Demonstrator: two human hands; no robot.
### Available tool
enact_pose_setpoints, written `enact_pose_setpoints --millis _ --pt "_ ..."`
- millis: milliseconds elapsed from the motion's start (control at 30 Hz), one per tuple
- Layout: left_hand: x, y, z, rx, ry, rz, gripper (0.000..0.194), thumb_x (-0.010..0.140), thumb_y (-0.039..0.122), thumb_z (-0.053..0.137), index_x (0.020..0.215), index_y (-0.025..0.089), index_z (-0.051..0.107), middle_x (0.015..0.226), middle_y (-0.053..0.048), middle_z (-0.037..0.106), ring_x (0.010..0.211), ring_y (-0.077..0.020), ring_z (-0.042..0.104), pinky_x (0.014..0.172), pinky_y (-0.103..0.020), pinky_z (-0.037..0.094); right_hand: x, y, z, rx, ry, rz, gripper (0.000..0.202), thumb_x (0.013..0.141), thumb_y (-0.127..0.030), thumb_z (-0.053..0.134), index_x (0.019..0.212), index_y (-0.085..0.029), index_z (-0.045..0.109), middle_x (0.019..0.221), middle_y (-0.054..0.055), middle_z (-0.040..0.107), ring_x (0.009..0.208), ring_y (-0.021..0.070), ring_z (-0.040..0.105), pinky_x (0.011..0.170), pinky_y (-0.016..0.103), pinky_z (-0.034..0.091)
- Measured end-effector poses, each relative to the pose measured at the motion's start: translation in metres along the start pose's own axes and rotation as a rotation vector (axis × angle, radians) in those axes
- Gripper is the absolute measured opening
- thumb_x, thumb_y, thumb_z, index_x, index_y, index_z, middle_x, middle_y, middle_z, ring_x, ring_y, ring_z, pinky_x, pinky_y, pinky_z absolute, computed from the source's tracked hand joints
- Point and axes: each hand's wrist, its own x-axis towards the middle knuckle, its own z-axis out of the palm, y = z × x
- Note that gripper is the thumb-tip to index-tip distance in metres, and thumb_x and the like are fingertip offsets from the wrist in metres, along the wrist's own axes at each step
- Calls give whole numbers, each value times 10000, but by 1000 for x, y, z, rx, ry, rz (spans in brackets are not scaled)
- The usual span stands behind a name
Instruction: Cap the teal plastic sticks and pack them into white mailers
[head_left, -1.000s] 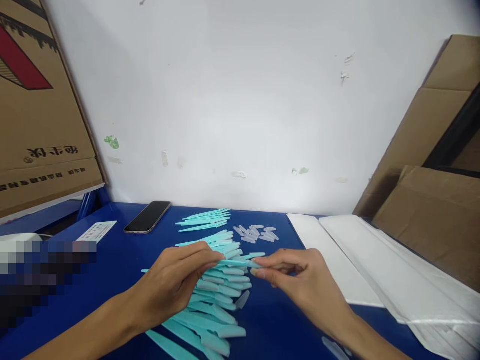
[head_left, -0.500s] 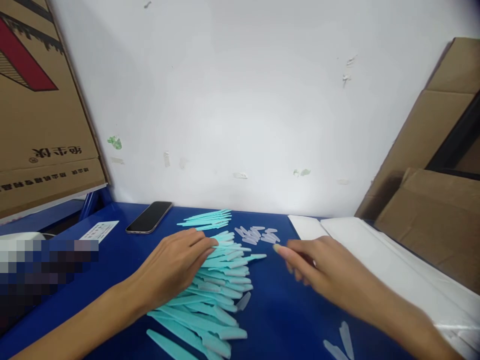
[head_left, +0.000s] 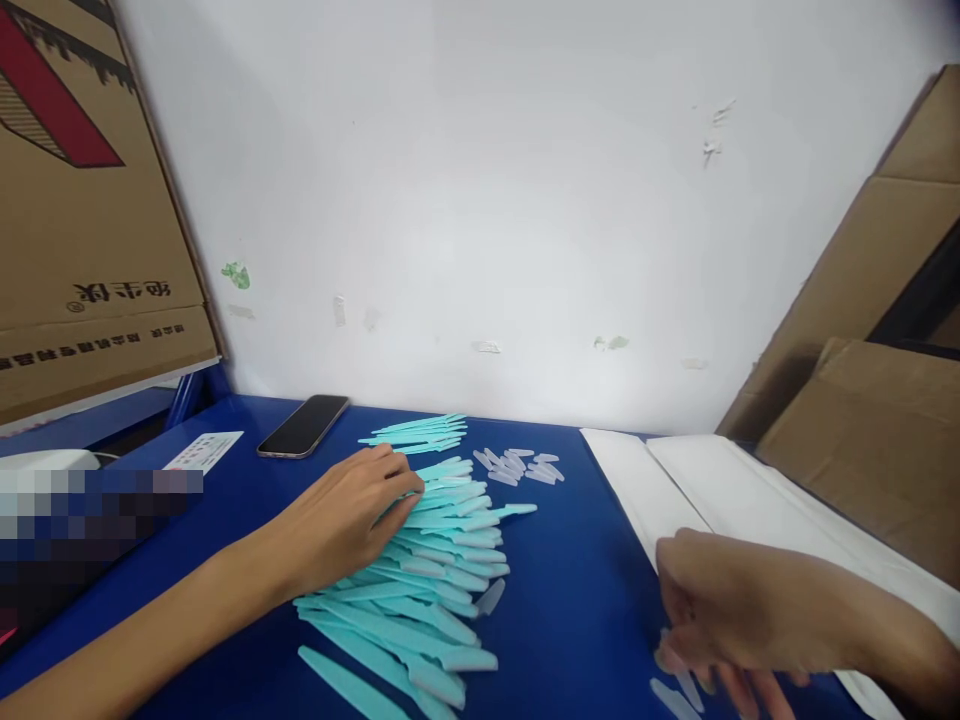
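A fanned heap of teal eyebrow razors (head_left: 420, 620) with whitish sheathed ends lies on the blue table. Over its far left part rests my left hand (head_left: 367, 505), fingers curled in and thumb close to them; what they hold, if anything, is hidden. At the front right, my right hand (head_left: 727, 620) reaches down with fingers apart, slightly blurred. Its fingertips are at a couple of loose translucent blade caps (head_left: 675, 697), one partly covered by the fingers. A single cap (head_left: 491, 598) lies by the heap's right edge.
Behind the heap are a smaller row of teal razors (head_left: 424, 432) and a cluster of translucent caps (head_left: 517, 466). A phone (head_left: 304, 427) and a printed card (head_left: 204, 452) lie at left. White sheets (head_left: 720, 490) cover the right side. Cardboard boxes (head_left: 877, 430) stand at both sides.
My right hand has moved from near the cap cluster toward the front right, down to the loose caps. The left hand stays on the heap, barely shifted.
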Motion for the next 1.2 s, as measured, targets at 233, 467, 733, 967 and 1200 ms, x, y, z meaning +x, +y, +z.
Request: enact_pose_setpoints --millis 233,467,733,967,1200 --pt "2 -15 -6 -50 82 -46 355 1058 355 369 1051 208 693 1031 -59 696 955 -225 612 948 -404 453 -14 -32 -8 25 41 -29 187 751 -231 561 765 -146 727 728 54 765 656 188 745 403 147 355" --pt "6 -78 9 -99 134 -189 415 1014 477 418 1060 209 732 1061 -88 713 1007 -258 625 899 -379 495 -3 -37 -1 -40 306 -308 165 900 -228 518 773 -222 623 670 -4 707 580 154 659 513 223 434" --pt "6 -100 26 -139 91 -228 375 958 511 524 975 203 737 924 -59 723 799 -210 668 698 -286 501 3 -52 -1 -337 483 -406 211 976 -298 491 781 -242 549 687 -6 660 603 171 567 542 272 334" --pt "5 -97 17 -130 40 -208 285 968 401 508 908 213 714 878 -42 705 766 -204 647 689 -280 458 14 -64 6 -402 562 -480 194 1008 -301 452 872 -263 585 730 -23 682 630 172 588 599 285 341" --pt "4 -97 10 -129 -14 -186 281 967 376 490 870 219 701 791 -24 708 701 -189 644 661 -267 457 18 -64 8 -399 597 -533 156 1007 -267 476 930 -262 612 820 -15 707 719 185 639 642 288 370"
